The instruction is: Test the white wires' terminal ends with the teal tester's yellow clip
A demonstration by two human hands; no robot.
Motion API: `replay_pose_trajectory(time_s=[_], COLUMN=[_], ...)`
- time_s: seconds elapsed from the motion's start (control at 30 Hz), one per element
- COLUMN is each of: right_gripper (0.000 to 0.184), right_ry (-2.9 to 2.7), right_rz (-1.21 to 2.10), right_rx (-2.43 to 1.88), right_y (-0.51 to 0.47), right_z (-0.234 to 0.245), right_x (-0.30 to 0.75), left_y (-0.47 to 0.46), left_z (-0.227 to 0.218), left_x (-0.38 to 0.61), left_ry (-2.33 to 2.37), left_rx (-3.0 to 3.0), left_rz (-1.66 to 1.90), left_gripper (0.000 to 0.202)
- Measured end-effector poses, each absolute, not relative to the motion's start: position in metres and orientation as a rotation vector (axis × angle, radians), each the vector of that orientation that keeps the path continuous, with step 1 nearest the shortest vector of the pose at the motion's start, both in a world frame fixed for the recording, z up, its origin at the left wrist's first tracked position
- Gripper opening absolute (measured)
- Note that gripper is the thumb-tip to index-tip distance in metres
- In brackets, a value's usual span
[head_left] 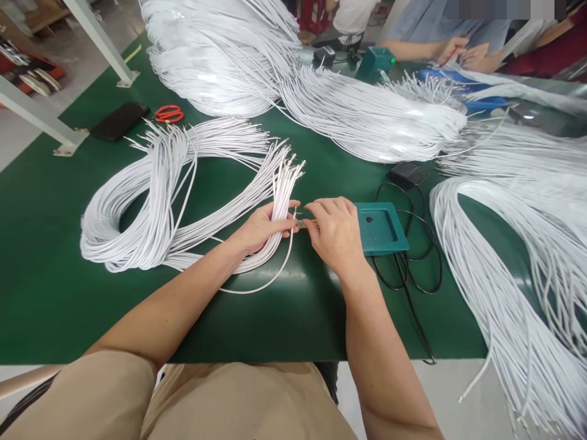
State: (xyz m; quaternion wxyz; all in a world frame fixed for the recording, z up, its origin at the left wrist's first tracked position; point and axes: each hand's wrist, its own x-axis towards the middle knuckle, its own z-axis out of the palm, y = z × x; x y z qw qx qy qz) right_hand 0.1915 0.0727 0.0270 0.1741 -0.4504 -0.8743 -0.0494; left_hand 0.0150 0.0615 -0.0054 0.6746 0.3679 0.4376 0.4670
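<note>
My left hand (263, 229) is closed round a bundle of white cables (283, 198) near its upper end. The stripped tips fan out above my fingers. One cable (275, 282) hangs apart in a loop below the bundle, and its end rises at my left fingertips. My right hand (337, 229) is bent in a pinch just right of those fingertips. A small yellowish piece shows between the two hands, too small to name. Just beyond my right hand is a shallow teal tray-shaped box (401, 241), partly hidden behind it.
A large coil of white cables (105, 226) lies left. More cable piles (220, 55) fill the back and right (504, 293). Red-handled scissors (169, 113) and a black phone-like object (120, 121) lie back left. Black cords (433, 275) loop beside the box. A co-worker's hands (463, 55) work across the table.
</note>
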Motion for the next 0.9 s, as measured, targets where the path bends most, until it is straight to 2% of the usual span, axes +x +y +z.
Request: replay_pose_trajectory(time_s=[0.1, 0.23, 0.37, 0.53, 0.67, 0.73, 0.8, 0.9], right_gripper=[0.02, 0.012, 0.012, 0.03, 0.039, 0.035, 0.021, 0.011], right_ry=[-2.561, -2.659, -2.623, -2.397, -2.257, -2.215, -2.152, -2.055], right_rz=[-0.121, -0.079, 0.017, 0.351, 0.786, 1.01, 1.141, 1.136], right_rx=[-1.389, -1.409, -1.406, -1.363, -1.297, -1.248, -1.214, -1.246], right_y=[0.076, 0.08, 0.084, 0.092, 0.101, 0.103, 0.102, 0.098], right_z=[0.028, 0.024, 0.024, 0.034, 0.037, 0.038, 0.039, 0.039], right_x=[0.205, 0.214, 0.213, 0.198, 0.188, 0.187, 0.188, 0.189], left_y=[0.064, 0.064, 0.063, 0.063, 0.062, 0.062, 0.062, 0.062], left_z=[-0.006, -0.009, -0.009, -0.009, -0.006, -0.005, -0.004, -0.006], left_x=[0.013, 0.012, 0.013, 0.015, 0.013, 0.012, 0.012, 0.012], left_ry=[1.033, 1.059, 1.097, 1.0, 0.914, 0.895, 0.882, 0.866], left_rx=[0.898, 0.979, 1.011, 1.046, 1.026, 1.021, 1.022, 1.014], left_rz=[1.049, 1.029, 1.042, 1.039, 1.031, 1.032, 1.031, 1.023], left_gripper=[0.052, 0.053, 0.05, 0.048, 0.048, 0.047, 0.045, 0.044])
